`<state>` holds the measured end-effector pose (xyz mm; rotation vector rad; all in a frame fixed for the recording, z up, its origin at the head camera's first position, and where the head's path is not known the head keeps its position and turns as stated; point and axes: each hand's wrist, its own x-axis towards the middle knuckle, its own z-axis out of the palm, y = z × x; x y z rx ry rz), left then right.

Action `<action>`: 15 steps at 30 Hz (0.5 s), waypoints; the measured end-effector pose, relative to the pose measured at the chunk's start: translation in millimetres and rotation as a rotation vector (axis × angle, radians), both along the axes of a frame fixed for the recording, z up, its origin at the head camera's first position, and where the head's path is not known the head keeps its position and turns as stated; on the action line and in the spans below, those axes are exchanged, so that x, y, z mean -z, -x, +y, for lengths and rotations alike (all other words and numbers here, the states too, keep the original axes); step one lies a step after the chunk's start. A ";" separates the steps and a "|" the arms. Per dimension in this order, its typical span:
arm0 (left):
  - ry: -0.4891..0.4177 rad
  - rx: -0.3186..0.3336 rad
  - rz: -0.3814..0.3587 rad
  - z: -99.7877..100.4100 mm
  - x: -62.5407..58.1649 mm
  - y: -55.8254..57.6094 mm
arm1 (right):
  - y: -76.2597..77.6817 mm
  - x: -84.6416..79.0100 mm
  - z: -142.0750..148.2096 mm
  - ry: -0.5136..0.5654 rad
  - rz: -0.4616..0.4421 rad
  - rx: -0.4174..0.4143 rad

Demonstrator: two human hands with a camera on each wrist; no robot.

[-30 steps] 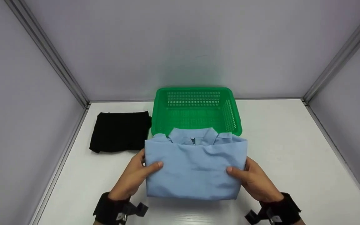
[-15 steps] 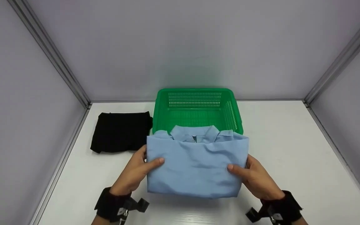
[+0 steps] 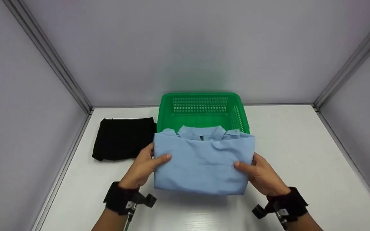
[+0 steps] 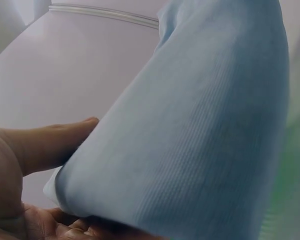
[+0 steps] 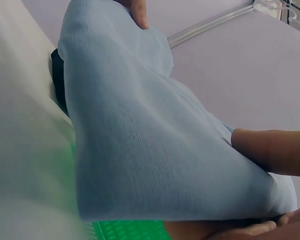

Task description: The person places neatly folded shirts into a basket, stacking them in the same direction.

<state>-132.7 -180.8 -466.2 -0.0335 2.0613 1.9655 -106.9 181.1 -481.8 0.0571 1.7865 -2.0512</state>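
Note:
A folded light blue collared shirt (image 3: 202,165) is held up over the table in the head view, its collar pointing toward the basket. My left hand (image 3: 143,166) grips its left edge, thumb on the front and fingers behind. At the opposite edge my right hand (image 3: 263,175) holds it the same way. The left wrist view shows the shirt (image 4: 190,125) with the left thumb along its side. From the right wrist, the shirt (image 5: 140,125) hangs over part of the green basket. Most of the fingers are hidden behind the cloth.
Behind the shirt stands a green plastic basket (image 3: 201,95) with slotted walls, its front overlapped by the shirt. A folded black garment (image 3: 125,138) lies left of it on the white table (image 3: 294,144). Pale walls close off the back and sides.
Both hands have carried the shirt a little forward, so it covers more of the basket's front. The grip looks the same, and the black garment stays in place.

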 end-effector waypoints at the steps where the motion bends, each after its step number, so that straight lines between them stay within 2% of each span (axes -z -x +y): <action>1: -0.004 -0.001 -0.001 0.7 0.6 2.7 | 2.4 0.4 0.6 -0.002 0.000 -0.001; 7: -0.020 0.007 -0.018 5.6 3.9 17.2 | 17.1 3.6 5.4 -0.011 0.006 -0.014; 15: -0.016 -0.004 -0.037 14.9 4.0 38.6 | 37.1 6.9 10.6 -0.021 -0.004 0.014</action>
